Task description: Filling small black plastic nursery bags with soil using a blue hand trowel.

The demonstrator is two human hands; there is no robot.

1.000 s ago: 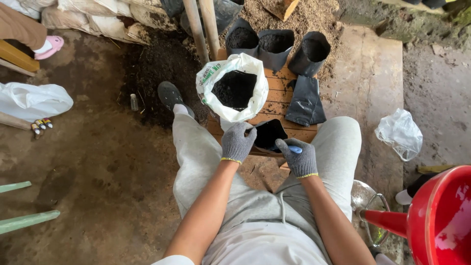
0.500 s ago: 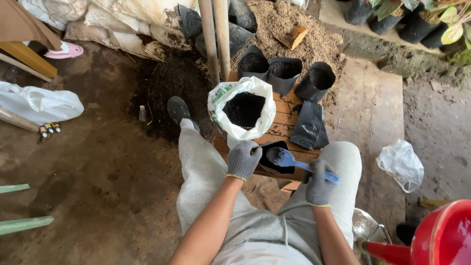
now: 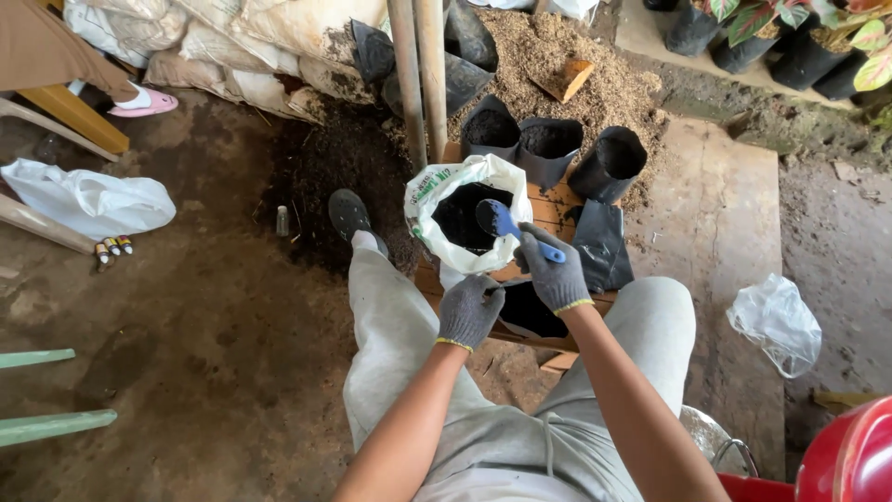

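Observation:
I sit with my legs apart over a low wooden pallet. My left hand, in a grey knit glove, pinches the rim of a small black grow bag standing open on the pallet. My right hand, also gloved, grips a blue scoop whose bowl reaches into the mouth of a white sack of dark soil. Behind the sack stand three black grow bags, two filled with soil and one empty. A flat pile of unused black bags lies to the right of my right hand.
Two wooden poles rise behind the sack. Loose dark soil and a husk heap lie around the pallet. White plastic bags lie left and right. A red watering can sits at bottom right, potted plants top right.
My right hand has lifted the blue scoop away from the small grow bag and swung it forward into the white soil sack. My left hand stays on the bag rim.

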